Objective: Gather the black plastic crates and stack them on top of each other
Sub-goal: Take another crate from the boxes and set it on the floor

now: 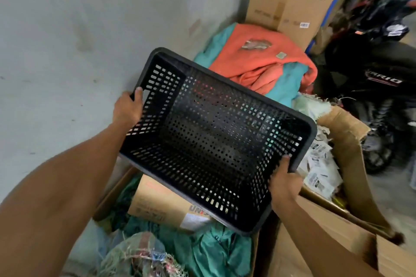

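Note:
One black plastic crate (209, 132) with perforated walls and bottom hangs in the air in the middle of the view, tilted so its open side faces me. It is empty. My left hand (128, 109) grips its rim at the upper left end, thumb hooked over the edge. My right hand (284, 183) holds the opposite rim at the lower right, thumb inside the wall. No other black crate is visible.
Below the crate lie open cardboard boxes (351, 148) with green cloth (213, 252) and paper packets (319, 164). Orange and teal cloth (261, 63) is piled behind. A tall "PLASTIC TOILET" carton (292, 0) stands at the back, a black scooter (378, 69) at right, a grey wall (78, 29) at left.

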The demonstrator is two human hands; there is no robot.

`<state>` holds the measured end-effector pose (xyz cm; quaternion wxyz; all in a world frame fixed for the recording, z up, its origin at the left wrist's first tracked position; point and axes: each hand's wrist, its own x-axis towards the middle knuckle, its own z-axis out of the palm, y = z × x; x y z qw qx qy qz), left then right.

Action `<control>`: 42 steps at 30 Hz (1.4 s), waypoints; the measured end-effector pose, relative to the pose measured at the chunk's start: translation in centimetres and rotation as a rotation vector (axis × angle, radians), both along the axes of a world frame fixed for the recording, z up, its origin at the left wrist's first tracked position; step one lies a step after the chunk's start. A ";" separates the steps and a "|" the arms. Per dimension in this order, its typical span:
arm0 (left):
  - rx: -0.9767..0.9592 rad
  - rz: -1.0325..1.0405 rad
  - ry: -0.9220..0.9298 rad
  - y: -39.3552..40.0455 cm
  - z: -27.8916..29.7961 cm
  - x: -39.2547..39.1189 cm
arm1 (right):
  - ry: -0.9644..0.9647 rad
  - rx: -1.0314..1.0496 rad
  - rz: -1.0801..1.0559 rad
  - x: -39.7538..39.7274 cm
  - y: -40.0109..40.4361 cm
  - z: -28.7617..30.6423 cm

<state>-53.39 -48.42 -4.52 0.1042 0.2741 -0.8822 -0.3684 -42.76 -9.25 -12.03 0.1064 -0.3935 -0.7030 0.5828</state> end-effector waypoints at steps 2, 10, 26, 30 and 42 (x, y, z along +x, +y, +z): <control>0.028 -0.027 -0.063 -0.6 0.2 -0.4 | -0.022 -0.045 0.004 0.2 0.3 0.1; 0.154 -0.181 0.094 1.0 2.8 1.8 | 0.074 -0.194 0.093 0.4 4.4 0.6; 0.199 0.006 0.150 14.4 14.1 20.1 | 0.142 -0.422 0.463 3.7 17.8 6.5; 0.252 0.149 0.188 19.4 16.0 29.3 | 0.133 -0.384 0.619 6.4 22.0 10.3; 0.232 0.570 0.266 25.6 19.3 54.8 | 0.173 -0.292 0.974 16.4 21.1 19.0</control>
